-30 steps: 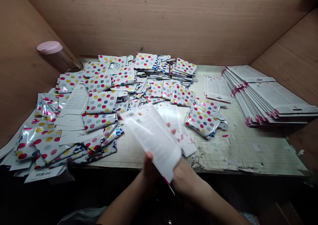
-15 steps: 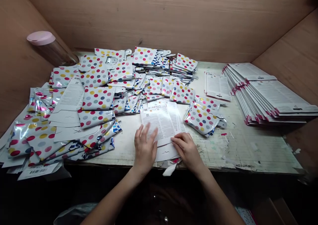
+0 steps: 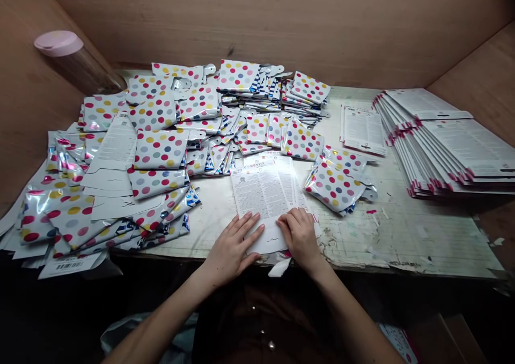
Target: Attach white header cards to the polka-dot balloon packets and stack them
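My left hand (image 3: 232,244) lies flat with spread fingers, its fingertips on the lower left edge of a printed paper card stack (image 3: 266,198) on the table. My right hand (image 3: 300,239) rests curled on the same stack's lower edge. Neither hand grips anything I can see. The stack's sheets carry dense small text and a barcode-like square. Just beyond them lies a polka-dot foil packet (image 3: 333,184), and a large spread of similar packets (image 3: 156,149) covers the table's left half.
A tall stack of printed cards with pink edges (image 3: 454,144) sits at the right, beside a smaller card pile (image 3: 363,131). A pink-lidded clear jar (image 3: 76,58) leans at back left. Wooden walls (image 3: 257,21) surround the worn, peeling tabletop (image 3: 402,240).
The card held up in both hands a second ago now lies flat on the table. Both hands have come down onto it, and the view has tilted slightly.
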The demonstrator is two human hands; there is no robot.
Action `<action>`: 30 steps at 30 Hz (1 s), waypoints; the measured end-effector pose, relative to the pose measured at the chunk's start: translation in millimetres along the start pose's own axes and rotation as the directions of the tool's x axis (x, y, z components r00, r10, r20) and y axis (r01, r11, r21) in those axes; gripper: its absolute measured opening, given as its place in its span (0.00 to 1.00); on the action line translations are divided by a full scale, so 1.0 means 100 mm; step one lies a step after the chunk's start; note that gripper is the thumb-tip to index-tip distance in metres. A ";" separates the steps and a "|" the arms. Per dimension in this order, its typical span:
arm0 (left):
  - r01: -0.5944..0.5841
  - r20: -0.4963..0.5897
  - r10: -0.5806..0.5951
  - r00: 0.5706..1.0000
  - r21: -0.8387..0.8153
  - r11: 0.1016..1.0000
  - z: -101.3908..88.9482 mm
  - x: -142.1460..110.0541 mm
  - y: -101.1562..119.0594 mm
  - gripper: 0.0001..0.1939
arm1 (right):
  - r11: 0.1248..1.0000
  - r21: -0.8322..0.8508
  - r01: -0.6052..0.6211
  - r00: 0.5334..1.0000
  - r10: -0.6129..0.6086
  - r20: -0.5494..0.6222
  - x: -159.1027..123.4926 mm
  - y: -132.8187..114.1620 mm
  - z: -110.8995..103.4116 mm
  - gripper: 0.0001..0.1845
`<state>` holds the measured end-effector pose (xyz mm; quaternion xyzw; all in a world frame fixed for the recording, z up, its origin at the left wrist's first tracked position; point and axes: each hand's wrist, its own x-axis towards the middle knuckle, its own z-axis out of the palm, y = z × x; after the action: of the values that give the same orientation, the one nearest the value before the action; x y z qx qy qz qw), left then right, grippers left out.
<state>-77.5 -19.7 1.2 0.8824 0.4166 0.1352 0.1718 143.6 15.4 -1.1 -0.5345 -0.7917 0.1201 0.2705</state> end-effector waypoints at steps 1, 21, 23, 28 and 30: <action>0.004 -0.003 -0.004 1.000 -0.007 1.000 0.01 0.00 0.00 0.35 | 0.998 -0.059 0.018 1.000 -0.017 0.020 0.01 0.00 0.02 0.10; 0.094 -0.342 -0.157 0.926 -0.194 0.977 0.10 -0.16 0.28 0.06 | 0.906 0.388 0.168 0.943 -0.262 0.206 -0.30 -0.03 -0.29 0.07; 0.169 -0.360 -0.232 0.904 -0.198 0.966 0.10 -0.10 0.31 0.06 | 0.907 0.413 0.081 0.970 -0.167 0.176 -0.32 -0.03 -0.22 0.07; 0.239 -0.346 -0.300 0.889 -0.210 0.948 0.12 -0.06 0.30 0.05 | 0.924 0.375 -0.073 0.986 0.010 0.168 -0.26 -0.14 -0.24 0.06; 0.206 -0.333 -0.268 0.904 -0.208 0.956 0.13 -0.09 0.28 0.05 | 0.938 0.318 -0.135 0.967 0.055 0.248 -0.18 -0.25 -0.24 0.06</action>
<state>-58.8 -45.9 0.0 0.7678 0.5325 0.3062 0.1820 142.5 -13.8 25.2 -0.5009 -0.7595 0.3276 0.2547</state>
